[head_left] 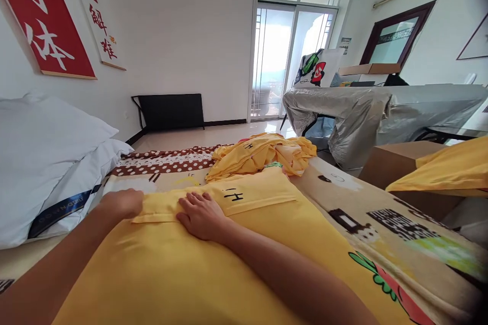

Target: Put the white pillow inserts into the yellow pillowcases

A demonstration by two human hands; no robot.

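Left hand [124, 203], right hand [202, 216] — on yellow cloth [163, 269]

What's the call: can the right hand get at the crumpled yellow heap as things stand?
Likely yes. The right hand lies open on the spread yellow cloth, and the crumpled yellow heap sits just beyond the cloth's far edge. Nothing visible blocks the way; a forward stretch may be needed.
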